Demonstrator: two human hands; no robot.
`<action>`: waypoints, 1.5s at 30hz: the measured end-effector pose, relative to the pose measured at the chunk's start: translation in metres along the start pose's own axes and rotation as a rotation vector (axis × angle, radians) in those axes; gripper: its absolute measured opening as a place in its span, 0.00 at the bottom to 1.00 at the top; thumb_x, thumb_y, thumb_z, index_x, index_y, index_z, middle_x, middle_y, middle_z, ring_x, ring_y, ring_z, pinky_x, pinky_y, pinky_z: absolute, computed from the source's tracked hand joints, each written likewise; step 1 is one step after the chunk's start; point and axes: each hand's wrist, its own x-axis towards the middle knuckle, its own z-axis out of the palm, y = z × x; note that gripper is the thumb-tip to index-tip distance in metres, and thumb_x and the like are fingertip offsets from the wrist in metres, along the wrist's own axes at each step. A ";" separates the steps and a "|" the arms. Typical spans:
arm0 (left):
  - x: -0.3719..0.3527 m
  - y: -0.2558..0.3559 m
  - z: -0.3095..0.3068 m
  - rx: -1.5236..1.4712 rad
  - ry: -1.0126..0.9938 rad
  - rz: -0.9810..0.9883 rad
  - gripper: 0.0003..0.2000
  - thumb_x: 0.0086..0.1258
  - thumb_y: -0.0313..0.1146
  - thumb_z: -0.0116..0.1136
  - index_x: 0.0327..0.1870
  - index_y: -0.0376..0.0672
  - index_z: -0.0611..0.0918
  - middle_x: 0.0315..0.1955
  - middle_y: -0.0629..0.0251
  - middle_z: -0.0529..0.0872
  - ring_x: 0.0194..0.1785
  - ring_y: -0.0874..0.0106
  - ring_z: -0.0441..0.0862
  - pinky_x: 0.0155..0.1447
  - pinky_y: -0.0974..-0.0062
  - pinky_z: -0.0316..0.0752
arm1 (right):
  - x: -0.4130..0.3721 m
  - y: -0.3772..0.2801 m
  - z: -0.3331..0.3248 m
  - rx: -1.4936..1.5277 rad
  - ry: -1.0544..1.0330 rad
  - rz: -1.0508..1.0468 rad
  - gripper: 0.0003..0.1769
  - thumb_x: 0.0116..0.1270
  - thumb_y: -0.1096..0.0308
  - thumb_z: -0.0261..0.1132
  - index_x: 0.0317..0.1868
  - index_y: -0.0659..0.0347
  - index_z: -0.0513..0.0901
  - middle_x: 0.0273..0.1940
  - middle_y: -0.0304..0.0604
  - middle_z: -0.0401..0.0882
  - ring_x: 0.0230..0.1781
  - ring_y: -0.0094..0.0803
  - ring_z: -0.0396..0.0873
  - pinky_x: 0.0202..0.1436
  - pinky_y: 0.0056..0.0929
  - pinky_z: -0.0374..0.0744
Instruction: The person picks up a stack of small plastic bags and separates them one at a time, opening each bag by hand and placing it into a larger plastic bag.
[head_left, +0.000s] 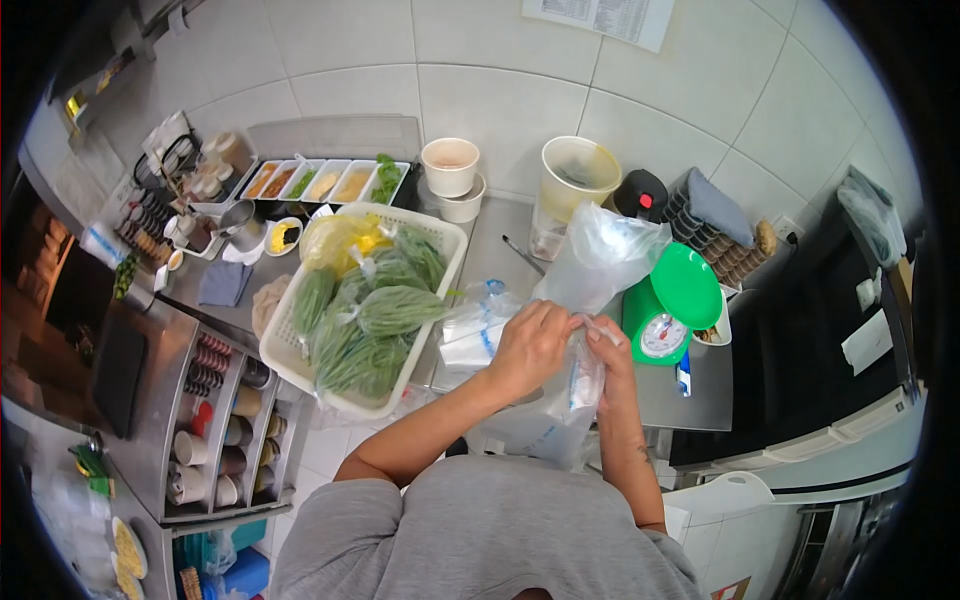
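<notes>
My left hand is closed, fingers curled and thumb side turned toward the plastic at its right. Beside it, my right hand pinches a clear plastic bag between thumb and fingers. The bag hangs below both hands in front of my body, with pale blue print on it. Just beyond the hands stands a puffed-up clear plastic bag, which overlaps them in this view. A stack of white bags with blue marks lies left of my left hand. The green dial scale is right of my right hand.
A white basket of bagged green vegetables stands at left. Behind are a row of ingredient trays, stacked paper tubs and a yellowish bucket. A blue-and-white marker-like item lies below the scale.
</notes>
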 end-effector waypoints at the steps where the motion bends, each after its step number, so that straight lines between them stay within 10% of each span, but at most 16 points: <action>1: 0.002 -0.003 0.002 0.001 0.040 0.026 0.07 0.65 0.25 0.54 0.27 0.34 0.72 0.21 0.55 0.73 0.28 0.56 0.73 0.32 0.63 0.68 | 0.000 -0.002 0.001 0.051 0.000 -0.006 0.10 0.57 0.68 0.66 0.37 0.61 0.77 0.31 0.31 0.75 0.29 0.16 0.71 0.32 0.16 0.70; 8: 0.044 0.007 -0.031 -1.392 -0.053 -0.660 0.14 0.74 0.39 0.47 0.30 0.39 0.75 0.24 0.74 0.74 0.27 0.80 0.72 0.30 0.79 0.67 | 0.013 -0.005 -0.046 -0.057 -0.051 0.047 0.12 0.56 0.63 0.64 0.36 0.61 0.75 0.28 0.32 0.73 0.28 0.20 0.72 0.31 0.15 0.70; 12: 0.063 0.006 -0.036 -0.986 -0.279 -0.453 0.11 0.73 0.39 0.49 0.32 0.41 0.74 0.24 0.73 0.74 0.25 0.83 0.71 0.29 0.82 0.68 | 0.023 -0.032 -0.058 -0.209 0.315 -0.185 0.16 0.57 0.58 0.61 0.38 0.62 0.76 0.30 0.35 0.74 0.30 0.24 0.74 0.33 0.19 0.72; 14: 0.077 0.009 -0.037 -0.606 -0.336 -0.170 0.10 0.72 0.38 0.49 0.33 0.42 0.73 0.24 0.73 0.74 0.25 0.82 0.71 0.28 0.82 0.67 | 0.028 -0.064 -0.028 0.151 0.142 -0.259 0.15 0.57 0.58 0.62 0.37 0.61 0.78 0.33 0.38 0.76 0.32 0.25 0.76 0.34 0.22 0.74; 16: 0.101 0.016 -0.029 -0.547 -0.084 -0.194 0.09 0.72 0.37 0.48 0.34 0.42 0.73 0.23 0.73 0.74 0.25 0.82 0.72 0.27 0.82 0.66 | 0.045 -0.093 -0.012 0.127 -0.002 -0.329 0.13 0.58 0.62 0.61 0.39 0.62 0.78 0.36 0.41 0.77 0.34 0.26 0.76 0.37 0.23 0.75; 17: 0.112 0.015 -0.024 -0.513 0.042 -0.208 0.08 0.72 0.36 0.47 0.34 0.42 0.73 0.23 0.73 0.73 0.25 0.82 0.72 0.27 0.81 0.66 | 0.053 -0.107 0.006 -0.522 -0.013 -0.659 0.13 0.59 0.65 0.60 0.42 0.63 0.77 0.36 0.41 0.77 0.34 0.27 0.76 0.38 0.23 0.75; 20: 0.137 -0.006 -0.017 -0.459 -0.194 -0.658 0.08 0.70 0.34 0.47 0.34 0.40 0.73 0.21 0.66 0.74 0.24 0.76 0.73 0.29 0.74 0.69 | 0.085 -0.085 -0.014 -0.409 0.037 -0.405 0.13 0.62 0.70 0.58 0.46 0.65 0.77 0.38 0.42 0.78 0.36 0.28 0.76 0.39 0.25 0.75; 22: 0.116 -0.068 0.029 -0.066 -0.191 -0.605 0.08 0.63 0.30 0.47 0.36 0.35 0.77 0.27 0.46 0.80 0.38 0.53 0.81 0.42 0.59 0.72 | 0.079 -0.048 -0.023 -0.503 0.195 -0.454 0.14 0.61 0.70 0.58 0.46 0.66 0.78 0.39 0.42 0.79 0.37 0.28 0.76 0.38 0.26 0.76; 25: 0.046 -0.111 0.061 -0.045 -0.178 -0.665 0.10 0.62 0.31 0.46 0.36 0.35 0.79 0.33 0.42 0.81 0.40 0.45 0.77 0.45 0.54 0.71 | 0.102 0.004 -0.060 -0.496 0.534 0.035 0.17 0.60 0.73 0.58 0.50 0.70 0.76 0.41 0.45 0.80 0.37 0.30 0.78 0.38 0.28 0.77; 32: 0.041 -0.140 0.072 -0.163 -0.235 -0.807 0.08 0.60 0.29 0.51 0.32 0.32 0.77 0.31 0.47 0.81 0.35 0.45 0.77 0.41 0.55 0.70 | 0.110 0.052 -0.080 -0.384 0.368 -0.186 0.15 0.62 0.72 0.56 0.47 0.72 0.77 0.40 0.45 0.80 0.33 0.34 0.78 0.36 0.29 0.77; 37: 0.016 -0.102 0.050 0.042 0.163 -0.451 0.08 0.65 0.32 0.54 0.30 0.37 0.72 0.28 0.53 0.76 0.30 0.60 0.74 0.38 0.63 0.69 | 0.068 0.043 -0.083 -0.586 0.405 -0.250 0.12 0.71 0.64 0.50 0.41 0.66 0.73 0.35 0.42 0.75 0.26 0.29 0.74 0.34 0.25 0.74; 42: -0.003 -0.029 0.013 -0.291 -0.155 -0.059 0.10 0.65 0.34 0.58 0.37 0.37 0.74 0.31 0.57 0.78 0.34 0.65 0.76 0.39 0.66 0.70 | 0.011 0.010 -0.026 -0.429 0.082 -0.372 0.16 0.75 0.57 0.46 0.42 0.62 0.71 0.36 0.41 0.72 0.33 0.24 0.73 0.40 0.23 0.73; 45: -0.007 -0.014 0.007 -0.521 -0.392 -0.313 0.10 0.65 0.34 0.59 0.38 0.37 0.75 0.31 0.59 0.79 0.32 0.66 0.78 0.36 0.69 0.70 | 0.008 0.001 -0.001 -0.423 -0.027 -0.494 0.15 0.75 0.58 0.46 0.45 0.62 0.70 0.38 0.42 0.73 0.39 0.25 0.73 0.46 0.24 0.71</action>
